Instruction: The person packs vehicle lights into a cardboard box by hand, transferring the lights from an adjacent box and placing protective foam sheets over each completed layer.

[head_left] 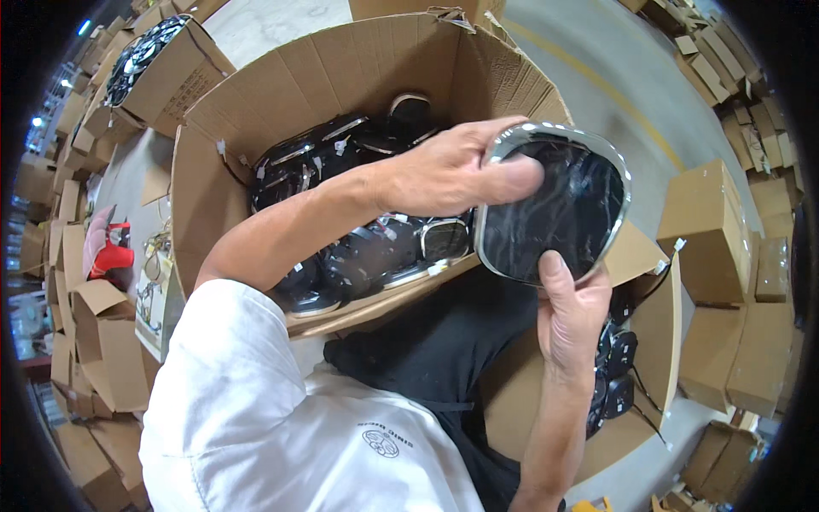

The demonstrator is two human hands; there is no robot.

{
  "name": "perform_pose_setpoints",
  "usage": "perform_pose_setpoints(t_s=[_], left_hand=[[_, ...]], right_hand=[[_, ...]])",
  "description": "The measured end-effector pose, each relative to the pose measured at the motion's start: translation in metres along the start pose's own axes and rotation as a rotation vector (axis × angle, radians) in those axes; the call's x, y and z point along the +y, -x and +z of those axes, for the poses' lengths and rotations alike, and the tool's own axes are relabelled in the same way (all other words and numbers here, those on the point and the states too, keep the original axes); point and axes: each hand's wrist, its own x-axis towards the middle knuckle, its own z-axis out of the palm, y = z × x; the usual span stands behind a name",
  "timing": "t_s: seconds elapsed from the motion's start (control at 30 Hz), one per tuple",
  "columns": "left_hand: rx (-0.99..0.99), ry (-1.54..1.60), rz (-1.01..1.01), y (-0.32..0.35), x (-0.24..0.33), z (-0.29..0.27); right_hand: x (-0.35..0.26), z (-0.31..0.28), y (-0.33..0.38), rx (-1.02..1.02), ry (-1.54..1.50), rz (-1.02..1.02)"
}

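A rounded black panel (582,200) with a shiny silver rim is held up between my two hands. My left hand (452,175) grips its upper left edge, the thumb lying over the dark face. From below, my right hand (573,314) pinches the bottom edge, thumb on the face and the other fingers mostly hidden behind. The dark face carries streaky reflections, and I cannot make out the panel's exact kind. Beneath my left arm, a large open cardboard box (333,72) contains several glossy black parts (363,252), some with similar silver rims.
To the lower right, another open carton (640,427) holds black parts with cables (616,367). Closed cartons (704,230) stand at the right. A box of black parts (175,72) sits at the far left, above a red object (111,256) and an open carton (111,350).
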Motion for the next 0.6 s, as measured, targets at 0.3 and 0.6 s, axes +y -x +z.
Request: perform_pose_setpoints(t_s=[0.3,0.6], left_hand=[[-0.517,-1.241,-0.646,0.248,-0.28,-0.121],[0.015,-0.442,-0.635,0.079,-0.1,-0.122]], right_hand=[[-0.029,-0.152,0.091,0.351,-0.371,-0.048],[-0.138,-0.23,0.152,0.456,-0.313,-0.318]])
